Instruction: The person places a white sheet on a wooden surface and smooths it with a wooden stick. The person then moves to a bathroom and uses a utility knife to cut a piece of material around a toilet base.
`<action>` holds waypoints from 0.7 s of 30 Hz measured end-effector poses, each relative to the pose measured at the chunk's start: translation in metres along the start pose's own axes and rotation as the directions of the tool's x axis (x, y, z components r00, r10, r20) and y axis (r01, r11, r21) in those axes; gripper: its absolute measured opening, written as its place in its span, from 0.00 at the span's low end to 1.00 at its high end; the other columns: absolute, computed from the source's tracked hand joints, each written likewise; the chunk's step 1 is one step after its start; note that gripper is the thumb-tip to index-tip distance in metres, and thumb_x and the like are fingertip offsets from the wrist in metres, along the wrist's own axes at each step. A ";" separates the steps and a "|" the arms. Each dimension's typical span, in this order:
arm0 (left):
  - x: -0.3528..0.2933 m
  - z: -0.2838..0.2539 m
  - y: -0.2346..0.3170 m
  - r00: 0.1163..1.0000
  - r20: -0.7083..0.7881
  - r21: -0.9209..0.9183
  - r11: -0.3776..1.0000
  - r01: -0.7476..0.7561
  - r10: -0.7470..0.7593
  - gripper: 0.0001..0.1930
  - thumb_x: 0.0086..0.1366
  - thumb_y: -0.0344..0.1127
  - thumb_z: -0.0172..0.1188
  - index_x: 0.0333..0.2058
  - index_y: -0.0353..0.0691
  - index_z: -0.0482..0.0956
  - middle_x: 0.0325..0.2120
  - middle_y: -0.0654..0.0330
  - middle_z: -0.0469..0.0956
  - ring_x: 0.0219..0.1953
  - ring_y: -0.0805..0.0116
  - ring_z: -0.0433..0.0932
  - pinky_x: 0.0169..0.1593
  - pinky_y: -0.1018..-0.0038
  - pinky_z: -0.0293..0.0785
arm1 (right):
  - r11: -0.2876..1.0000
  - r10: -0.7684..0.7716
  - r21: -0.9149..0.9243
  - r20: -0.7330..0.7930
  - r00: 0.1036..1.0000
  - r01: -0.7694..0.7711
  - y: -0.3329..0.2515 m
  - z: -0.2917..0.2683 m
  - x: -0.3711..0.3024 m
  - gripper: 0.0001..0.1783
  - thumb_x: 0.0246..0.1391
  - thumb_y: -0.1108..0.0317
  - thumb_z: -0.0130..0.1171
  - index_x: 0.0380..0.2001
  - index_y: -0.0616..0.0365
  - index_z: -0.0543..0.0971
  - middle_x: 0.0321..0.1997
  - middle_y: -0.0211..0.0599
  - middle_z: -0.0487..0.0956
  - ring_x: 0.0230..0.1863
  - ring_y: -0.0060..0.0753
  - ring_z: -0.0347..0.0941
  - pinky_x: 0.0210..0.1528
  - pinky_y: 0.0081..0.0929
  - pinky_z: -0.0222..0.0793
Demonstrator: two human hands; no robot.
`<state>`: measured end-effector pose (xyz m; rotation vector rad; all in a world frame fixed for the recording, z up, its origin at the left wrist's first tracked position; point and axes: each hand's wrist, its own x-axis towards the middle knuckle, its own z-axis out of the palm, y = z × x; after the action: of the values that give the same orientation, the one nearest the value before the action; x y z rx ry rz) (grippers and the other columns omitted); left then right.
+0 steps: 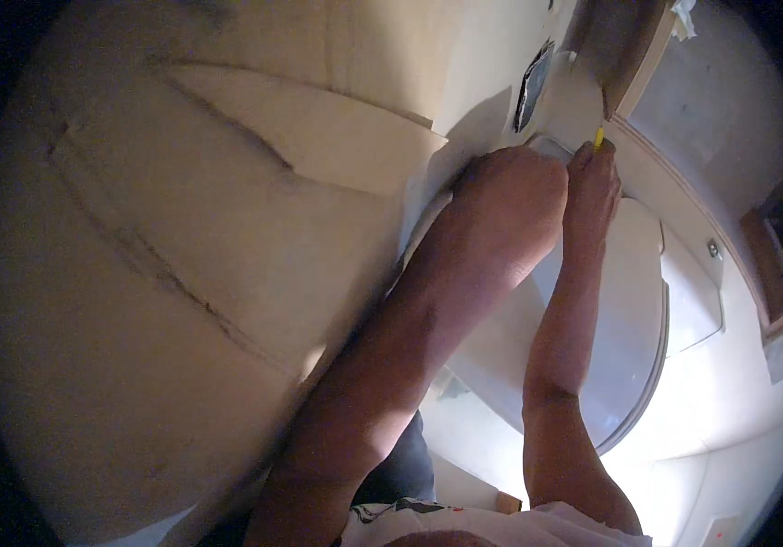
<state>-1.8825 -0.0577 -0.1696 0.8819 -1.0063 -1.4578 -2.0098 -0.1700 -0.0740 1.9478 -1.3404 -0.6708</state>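
Note:
My right hand (595, 178) is closed, with the yellow end of a slim tool (598, 139) sticking up past the fingers; the rest of that tool is hidden in the grip. Just left of it, my left hand (523, 178) is bent over with its fingers curled down and away. Whatever it may hold is hidden behind the hand. Both hands are close together near the wall, beyond a glossy white lid with a rounded edge (624, 365), which looks like a toilet lid. My forearms stretch across this lid.
On the left stands a large beige wall panel (227, 237) with creases and a raised flap (318, 132). A dark ragged-edged opening (532, 87) shows in the wall beyond my hands. Wooden trim (642, 68) runs along the right, and a small metal fitting (713, 249) sits below it.

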 end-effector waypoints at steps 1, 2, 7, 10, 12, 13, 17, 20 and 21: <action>0.001 -0.001 0.001 1.000 0.006 0.002 1.000 0.003 -0.003 0.07 0.54 0.24 0.53 0.27 0.26 0.78 0.24 0.38 0.78 0.33 0.45 0.81 0.40 0.55 0.78 | 1.000 0.016 0.007 -0.010 1.000 -0.016 0.000 0.001 0.000 0.12 0.61 0.66 0.47 0.42 0.63 0.69 0.36 0.60 0.77 0.38 0.64 0.75 0.38 0.56 0.69; 0.002 -0.002 0.001 1.000 0.013 0.004 1.000 0.006 -0.006 0.07 0.54 0.24 0.53 0.27 0.26 0.78 0.25 0.38 0.78 0.33 0.45 0.81 0.40 0.55 0.78 | 0.999 0.033 0.014 -0.020 0.999 -0.032 0.001 0.002 -0.002 0.12 0.61 0.66 0.47 0.41 0.64 0.69 0.37 0.60 0.77 0.39 0.64 0.75 0.38 0.56 0.69; 0.005 0.001 -0.002 1.000 -0.016 0.010 1.000 -0.013 0.013 0.07 0.53 0.24 0.53 0.27 0.27 0.79 0.25 0.38 0.78 0.33 0.44 0.81 0.40 0.55 0.78 | 0.999 0.049 0.010 0.009 0.999 -0.049 0.007 0.006 -0.002 0.12 0.61 0.65 0.46 0.41 0.64 0.69 0.37 0.61 0.77 0.39 0.65 0.74 0.39 0.57 0.69; 0.007 0.001 -0.003 1.000 -0.014 -0.003 1.000 -0.012 0.012 0.07 0.53 0.24 0.53 0.27 0.27 0.79 0.25 0.38 0.78 0.33 0.44 0.81 0.40 0.55 0.78 | 0.998 0.066 0.014 0.005 0.998 -0.066 0.007 0.007 0.001 0.13 0.61 0.64 0.46 0.41 0.64 0.69 0.37 0.61 0.77 0.40 0.66 0.74 0.40 0.57 0.68; 0.008 -0.001 -0.003 1.000 -0.001 -0.008 1.000 -0.008 0.008 0.07 0.53 0.24 0.53 0.27 0.27 0.79 0.24 0.38 0.78 0.33 0.45 0.81 0.40 0.55 0.78 | 0.998 0.047 0.032 0.022 0.999 -0.047 0.003 0.006 -0.001 0.13 0.61 0.64 0.46 0.42 0.64 0.69 0.37 0.61 0.77 0.40 0.66 0.74 0.40 0.57 0.68; 0.007 -0.005 -0.002 1.000 0.014 -0.005 1.000 -0.003 0.003 0.07 0.53 0.24 0.53 0.27 0.27 0.79 0.24 0.38 0.78 0.33 0.45 0.81 0.40 0.55 0.78 | 0.998 0.058 0.027 0.027 0.998 -0.059 0.001 0.005 -0.002 0.13 0.61 0.64 0.46 0.42 0.64 0.69 0.37 0.61 0.77 0.40 0.66 0.74 0.41 0.57 0.68; 0.006 -0.003 -0.001 1.000 0.003 0.007 1.000 -0.017 0.016 0.07 0.53 0.25 0.53 0.26 0.27 0.79 0.23 0.39 0.78 0.32 0.45 0.81 0.40 0.55 0.78 | 0.997 0.081 0.022 -0.011 0.997 -0.080 0.003 0.004 -0.001 0.13 0.60 0.65 0.45 0.43 0.64 0.69 0.37 0.61 0.77 0.40 0.66 0.74 0.41 0.57 0.69; 0.010 0.004 -0.003 1.000 -0.009 0.004 1.000 -0.010 0.010 0.07 0.53 0.25 0.53 0.26 0.28 0.79 0.23 0.39 0.78 0.32 0.45 0.81 0.40 0.55 0.78 | 0.997 0.078 -0.001 0.013 0.997 -0.078 0.003 0.000 0.001 0.13 0.59 0.65 0.46 0.42 0.64 0.68 0.38 0.61 0.77 0.40 0.65 0.74 0.42 0.56 0.69; 0.009 0.002 -0.003 1.000 -0.002 0.001 1.000 0.000 0.000 0.07 0.53 0.25 0.52 0.26 0.28 0.79 0.23 0.39 0.78 0.32 0.45 0.81 0.40 0.55 0.78 | 0.997 0.075 -0.009 0.040 0.996 -0.074 0.001 -0.001 0.000 0.13 0.59 0.66 0.46 0.42 0.65 0.68 0.38 0.61 0.77 0.40 0.65 0.74 0.42 0.56 0.69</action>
<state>-1.8867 -0.0661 -0.1715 0.8840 -1.0055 -1.4567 -2.0095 -0.1699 -0.0721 1.8776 -1.4258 -0.6816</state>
